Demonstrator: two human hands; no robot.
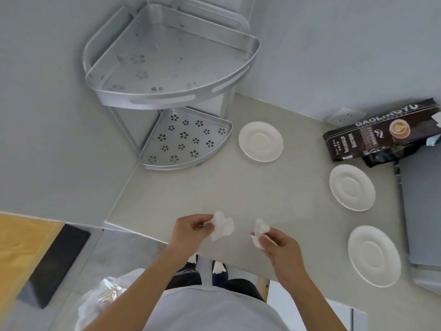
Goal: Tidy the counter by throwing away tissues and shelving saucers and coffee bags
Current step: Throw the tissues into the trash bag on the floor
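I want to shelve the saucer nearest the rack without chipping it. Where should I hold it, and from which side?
Grip the saucer at its raised outer rim, fingers from above and a thumb slipped under the edge. It lies flat and alone on the counter, so the near edge, facing the person, looks easiest to reach.

Wall socket (346, 115) upper right, on the wall just behind the counter edge. Clear plastic bag (100, 299) on the floor, lower left. Black mat (57, 263) beside a yellow surface (21, 244) at the left edge. Grey slab-like object (422, 206) at the right edge.
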